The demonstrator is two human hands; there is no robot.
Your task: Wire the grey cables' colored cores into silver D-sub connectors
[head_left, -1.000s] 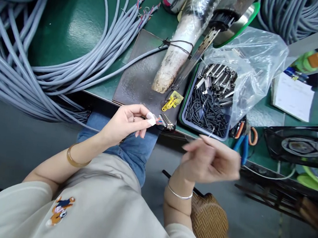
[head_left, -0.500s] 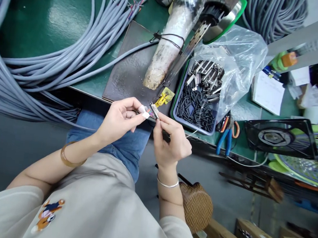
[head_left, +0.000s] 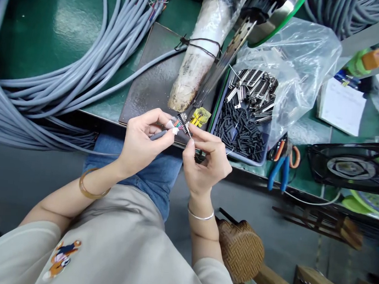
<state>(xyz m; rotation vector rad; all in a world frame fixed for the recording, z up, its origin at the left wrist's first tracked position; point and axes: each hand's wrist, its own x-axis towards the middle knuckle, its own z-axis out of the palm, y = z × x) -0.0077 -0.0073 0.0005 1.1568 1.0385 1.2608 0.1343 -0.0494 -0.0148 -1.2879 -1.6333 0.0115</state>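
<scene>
"What's in your hands?"

"My left hand (head_left: pixel 148 138) pinches the grey cable (head_left: pixel 158 135) near its end, where coloured wires (head_left: pixel 178 124) show. My right hand (head_left: pixel 206 158) has thumb and forefinger closed on the near end of the connector (head_left: pixel 183 122), tilted between both hands at the front edge of the surface (head_left: pixel 77 23)."

"Which step is that?"

"Matching wires to contacts, I'd judge; whether any are joined, I can't tell."

"And the next move?"

"It probably calls for a steady connector and wires kept in order."
</scene>
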